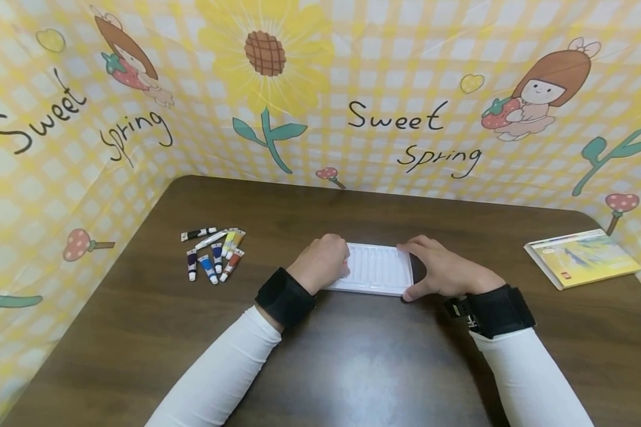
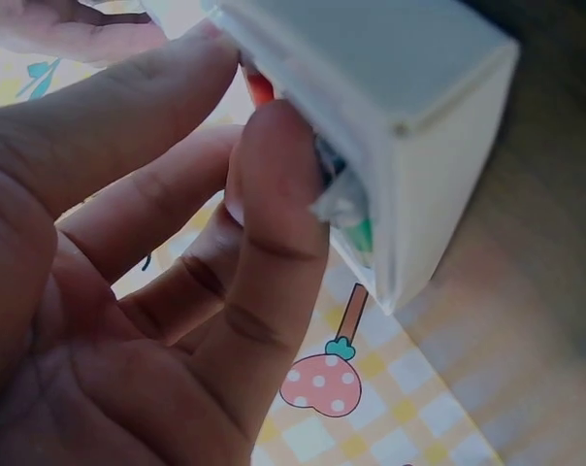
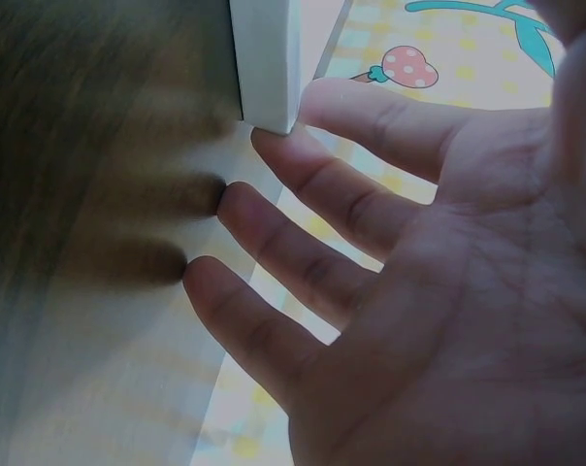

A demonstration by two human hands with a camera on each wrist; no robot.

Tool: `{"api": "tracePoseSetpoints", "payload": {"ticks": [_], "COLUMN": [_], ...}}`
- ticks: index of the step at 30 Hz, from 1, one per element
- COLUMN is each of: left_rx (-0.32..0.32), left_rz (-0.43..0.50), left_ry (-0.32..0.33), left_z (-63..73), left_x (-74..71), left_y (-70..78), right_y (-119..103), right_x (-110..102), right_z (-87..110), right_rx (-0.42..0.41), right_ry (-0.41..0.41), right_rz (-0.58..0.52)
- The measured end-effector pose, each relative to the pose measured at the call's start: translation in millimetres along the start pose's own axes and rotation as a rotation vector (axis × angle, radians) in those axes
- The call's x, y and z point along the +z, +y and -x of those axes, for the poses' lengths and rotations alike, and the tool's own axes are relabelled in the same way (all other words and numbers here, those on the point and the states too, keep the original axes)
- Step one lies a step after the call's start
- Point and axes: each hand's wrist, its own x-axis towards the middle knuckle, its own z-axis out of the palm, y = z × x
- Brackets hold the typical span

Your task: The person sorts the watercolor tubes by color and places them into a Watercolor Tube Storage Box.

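Note:
A shallow white box (image 1: 376, 293) with a ridged plastic tray (image 1: 379, 270) inside lies on the table between both hands. At its left end, my left hand (image 1: 320, 261) reaches in with bent fingers and pinches a red paint tube (image 2: 259, 87), mostly hidden by the fingertips. Another tube with a silver crimped end and green on it (image 2: 359, 233) shows inside the box's wall in the left wrist view. My right hand (image 1: 451, 270) holds the right end, thumb at the near corner and fingertips at the far one; its other fingers (image 3: 293, 267) rest spread on the table.
Several small paint tubes (image 1: 217, 255) lie in a loose cluster on the table's left. A yellow booklet or flat box (image 1: 584, 258) lies at the right edge. Yellow checked cloth (image 1: 374, 71) hangs behind the brown table (image 1: 320, 356).

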Motion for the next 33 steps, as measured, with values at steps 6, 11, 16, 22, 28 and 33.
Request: {"api": "tracePoseSetpoints", "payload": {"ticks": [6, 11, 16, 22, 28, 33], "left_rx": [0.012, 0.007, 0.003, 0.01, 0.032, 0.033], "left_rz": [-0.022, -0.03, -0.032, -0.037, -0.032, -0.022], "left_ry": [0.002, -0.001, 0.011, 0.04, 0.074, 0.095], "left_z": [-0.4, -0.3, 0.9, 2.9, 4.4, 5.7], "left_x": [-4.8, -7.4, -7.0, -5.9, -4.5, -6.7], "left_y": [3.5, 4.1, 3.9, 3.7, 3.0, 1.7], "right_y": [-2.7, -3.3, -1.9, -0.8, -0.5, -0.5], "right_x": [-5.6, -6.6, -5.9, -4.3, -2.4, -1.5], "right_z": [0.8, 0.4, 0.1, -0.2, -1.1, -0.9], "right_rx": [-0.013, -0.032, -0.035, -0.028, -0.033, -0.029], "right_ry": [0.012, 0.009, 0.01, 0.004, 0.002, -0.003], "right_rz": [0.01, 0.019, 0.025, 0.021, 0.024, 0.018]}}
